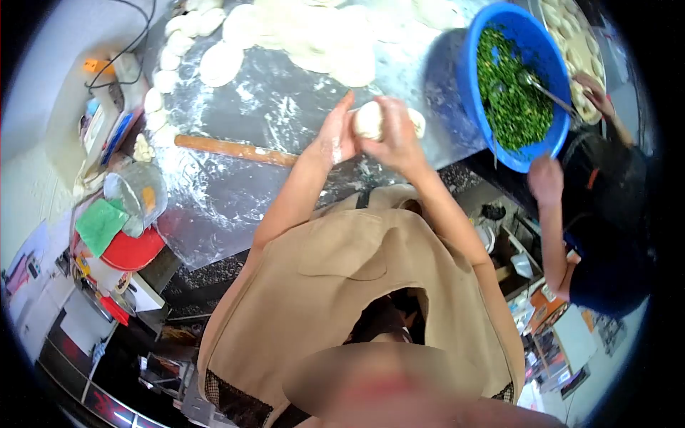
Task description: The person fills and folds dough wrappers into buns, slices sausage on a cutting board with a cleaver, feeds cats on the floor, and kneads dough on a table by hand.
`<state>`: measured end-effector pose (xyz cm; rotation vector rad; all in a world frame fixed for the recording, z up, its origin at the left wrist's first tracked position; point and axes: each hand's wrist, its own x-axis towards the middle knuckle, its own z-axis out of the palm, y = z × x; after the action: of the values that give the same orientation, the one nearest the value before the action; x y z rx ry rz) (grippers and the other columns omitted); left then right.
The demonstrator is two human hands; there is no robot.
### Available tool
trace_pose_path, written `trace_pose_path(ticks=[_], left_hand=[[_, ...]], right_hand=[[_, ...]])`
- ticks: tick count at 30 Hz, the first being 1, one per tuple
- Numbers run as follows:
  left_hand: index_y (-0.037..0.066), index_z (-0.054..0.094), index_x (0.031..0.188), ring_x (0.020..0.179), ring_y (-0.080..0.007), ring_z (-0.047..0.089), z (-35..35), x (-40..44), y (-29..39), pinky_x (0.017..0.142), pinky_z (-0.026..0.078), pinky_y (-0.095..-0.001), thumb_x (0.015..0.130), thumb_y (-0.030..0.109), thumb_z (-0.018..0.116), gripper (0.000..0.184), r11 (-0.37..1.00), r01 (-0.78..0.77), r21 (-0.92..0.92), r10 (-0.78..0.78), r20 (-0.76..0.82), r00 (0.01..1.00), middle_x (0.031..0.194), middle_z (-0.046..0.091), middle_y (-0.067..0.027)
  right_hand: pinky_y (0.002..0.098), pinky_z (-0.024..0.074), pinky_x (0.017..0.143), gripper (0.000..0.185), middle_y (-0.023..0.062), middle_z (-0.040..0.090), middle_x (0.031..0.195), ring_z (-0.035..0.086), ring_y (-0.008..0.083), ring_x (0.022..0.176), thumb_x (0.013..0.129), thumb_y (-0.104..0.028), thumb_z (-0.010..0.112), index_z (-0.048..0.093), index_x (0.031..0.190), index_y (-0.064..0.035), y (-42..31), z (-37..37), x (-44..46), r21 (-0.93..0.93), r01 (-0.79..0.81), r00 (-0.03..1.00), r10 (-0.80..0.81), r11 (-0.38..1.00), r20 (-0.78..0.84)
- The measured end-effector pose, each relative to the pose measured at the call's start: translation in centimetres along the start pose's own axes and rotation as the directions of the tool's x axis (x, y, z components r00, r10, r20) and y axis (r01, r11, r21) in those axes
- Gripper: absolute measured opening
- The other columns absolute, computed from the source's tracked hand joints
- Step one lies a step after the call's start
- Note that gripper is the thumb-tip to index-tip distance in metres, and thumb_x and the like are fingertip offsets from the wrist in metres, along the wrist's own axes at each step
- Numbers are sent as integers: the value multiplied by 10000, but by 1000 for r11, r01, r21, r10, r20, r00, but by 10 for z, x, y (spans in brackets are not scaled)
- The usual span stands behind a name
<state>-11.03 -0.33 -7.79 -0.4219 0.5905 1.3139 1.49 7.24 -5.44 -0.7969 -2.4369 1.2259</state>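
A pale, rounded piece of dough (367, 121) is held between my two hands above the floured table. My left hand (337, 137) presses against its left side, fingers pointing up and away from me. From the right, my right hand (397, 139) wraps over the dough with bent fingers. More white dough shows past the right hand's far side; whether it belongs to the same piece I cannot tell. Left of my left forearm lies a wooden rolling pin (235, 148) dusted with flour. Flat dough rounds (307, 43) overlap beyond my hands.
Small dough lumps (168, 59) line the table's (207, 221) left side. At right stands a blue bowl (473, 85) of chopped greens (510, 100) with a spoon (546, 93). A co-worker's hand (546, 178) is near its rim, the other by a tray of dough pieces (571, 36).
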Motion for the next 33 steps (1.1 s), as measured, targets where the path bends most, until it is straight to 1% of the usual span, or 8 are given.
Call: trace_pose_path(ticks=[4, 10, 16, 21, 24, 27, 30, 33], left_hand=[[-49, 495, 1159, 979, -261, 608, -30, 8, 61, 794, 524, -342, 926, 228, 506, 362, 815, -321, 483, 452, -182, 873, 1110, 604, -165], [0, 560, 1118, 1001, -304, 561, -204, -13, 260, 852, 453, -366, 692, 195, 728, 498, -72, 86, 994, 997, 74, -19, 1065, 582, -215], [6, 473, 1253, 1070, -331, 534, -166, -44, 317, 948, 418, -357, 554, 344, 830, 855, -317, 590, 742, 894, 25, 448, 1139, 555, -242], [-21, 662, 913, 779, -288, 663, -202, -40, 321, 716, 519, -348, 547, 292, 837, 512, -123, 344, 931, 739, -145, 658, 830, 685, -151], [-4, 642, 985, 818, -298, 653, -153, -74, 258, 722, 510, -347, 593, 221, 790, 476, -367, 334, 868, 722, 40, 691, 883, 671, -168], [35, 607, 1055, 869, -296, 631, -156, -84, 202, 767, 490, -337, 658, 127, 691, 415, -719, 131, 683, 629, 559, 539, 958, 632, -176], [17, 597, 1053, 876, -275, 628, -82, -111, 129, 770, 486, -326, 712, 75, 630, 348, -377, 87, 922, 833, 296, 467, 990, 624, -162], [-23, 548, 1118, 907, -249, 625, -90, -104, 112, 792, 503, -340, 744, 31, 600, 382, 232, -577, 783, 864, 107, 491, 1027, 619, -134]], right_hand=[[408, 446, 851, 627, 205, 540, 1033, 549, 325, 967, 658, -266, 762, 502, 1127, 59, 45, -6, 36, 3, -273, 886, 253, 962, -389], [326, 461, 827, 571, 181, 607, 996, 593, 254, 935, 720, -289, 755, 530, 1086, 86, 123, 7, 63, -36, -533, 635, 372, 845, -677], [280, 489, 738, 354, 135, 630, 945, 605, 180, 848, 825, -150, 629, 537, 1093, 63, 40, 19, 32, 686, -311, 772, 596, 658, -221], [259, 519, 653, 249, 124, 653, 911, 623, 146, 772, 880, -48, 538, 533, 1108, 53, -19, 58, -14, 745, -514, 837, 439, 424, 327], [238, 504, 608, 172, 80, 661, 828, 613, 108, 709, 871, -33, 548, 599, 1019, 38, -32, 54, -34, 584, -649, 760, 389, 487, 520], [234, 483, 598, 131, 48, 652, 774, 593, 90, 672, 853, -28, 560, 635, 943, 29, -21, 41, -55, 491, -562, 816, 352, 665, 458], [243, 474, 600, 139, 29, 645, 762, 582, 95, 656, 843, -16, 557, 637, 953, 14, -16, 15, -77, 570, -457, 885, 411, 683, 217], [262, 497, 661, 148, 72, 653, 845, 608, 135, 726, 834, 43, 553, 628, 959, 16, -14, -36, -89, 325, -101, 862, 246, 940, -443]])
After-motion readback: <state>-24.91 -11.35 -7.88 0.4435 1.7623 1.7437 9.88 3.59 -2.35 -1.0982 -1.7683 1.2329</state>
